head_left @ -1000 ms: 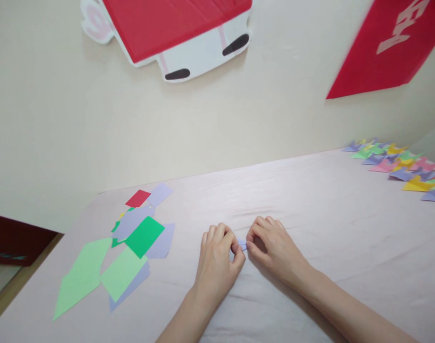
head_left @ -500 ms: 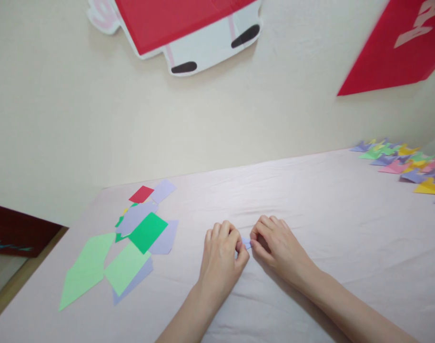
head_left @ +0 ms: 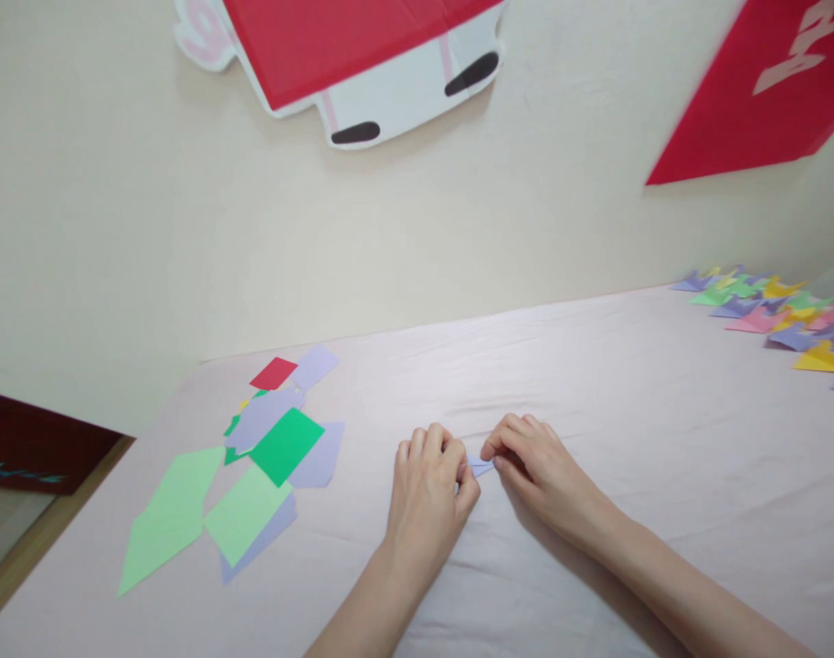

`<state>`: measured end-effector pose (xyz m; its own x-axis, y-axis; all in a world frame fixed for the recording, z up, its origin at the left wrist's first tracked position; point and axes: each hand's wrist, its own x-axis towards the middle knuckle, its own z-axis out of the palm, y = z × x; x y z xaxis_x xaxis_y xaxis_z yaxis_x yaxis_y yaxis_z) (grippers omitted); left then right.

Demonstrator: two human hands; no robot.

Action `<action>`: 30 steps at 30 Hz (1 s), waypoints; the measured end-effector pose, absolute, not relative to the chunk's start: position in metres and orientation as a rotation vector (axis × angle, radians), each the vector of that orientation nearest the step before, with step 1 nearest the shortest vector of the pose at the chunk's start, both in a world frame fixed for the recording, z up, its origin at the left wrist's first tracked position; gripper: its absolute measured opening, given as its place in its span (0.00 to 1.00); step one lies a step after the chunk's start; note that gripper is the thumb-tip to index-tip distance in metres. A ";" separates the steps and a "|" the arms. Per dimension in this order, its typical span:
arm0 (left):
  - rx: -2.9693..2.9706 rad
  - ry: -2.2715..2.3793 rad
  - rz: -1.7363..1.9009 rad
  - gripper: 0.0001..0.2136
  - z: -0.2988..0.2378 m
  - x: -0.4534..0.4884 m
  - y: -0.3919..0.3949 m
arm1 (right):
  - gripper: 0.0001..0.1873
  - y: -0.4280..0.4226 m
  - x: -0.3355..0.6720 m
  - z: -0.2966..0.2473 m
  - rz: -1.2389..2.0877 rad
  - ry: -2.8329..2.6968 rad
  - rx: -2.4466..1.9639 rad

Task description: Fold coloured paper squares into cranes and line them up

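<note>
A small folded piece of lavender paper [head_left: 480, 467] lies between my two hands on the pale pink cloth of the table [head_left: 595, 384]. My left hand [head_left: 427, 489] is curled, its fingers pinching the paper's left end. The fingertips of my right hand [head_left: 536, 466] pinch the paper's right end, just apart from the left hand. Most of the paper is hidden by my fingers.
Loose flat paper sheets [head_left: 252, 475] in light green, green, lavender and red lie scattered to the left. Several folded coloured paper figures [head_left: 779, 315] sit in rows at the far right. A cream wall with red decorations [head_left: 738, 100] rises behind. The table's left edge drops to the floor.
My right hand has shifted slightly right, so a little more of the lavender paper shows between the hands. The view has drifted slightly.
</note>
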<state>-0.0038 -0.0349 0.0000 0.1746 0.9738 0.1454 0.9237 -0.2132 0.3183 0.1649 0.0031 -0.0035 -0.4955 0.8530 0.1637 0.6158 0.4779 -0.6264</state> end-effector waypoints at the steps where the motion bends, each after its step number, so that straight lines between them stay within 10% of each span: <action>1: 2.281 1.862 0.477 0.07 0.000 -0.004 -0.035 | 0.10 0.003 0.164 -0.003 0.700 -2.264 -1.226; 13: 2.157 1.822 0.550 0.06 0.002 -0.004 -0.035 | 0.02 -0.004 0.149 0.000 0.617 -2.233 -1.316; 30: 2.103 1.772 0.585 0.09 0.004 -0.006 -0.038 | 0.17 0.002 0.158 -0.002 0.789 -2.211 -1.245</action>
<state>-0.0058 -0.0379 0.0040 0.1425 0.9848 0.0989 0.8501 -0.1730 0.4975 0.1582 0.0016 -0.0021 -0.4714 0.8730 0.1253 0.5964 0.4202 -0.6839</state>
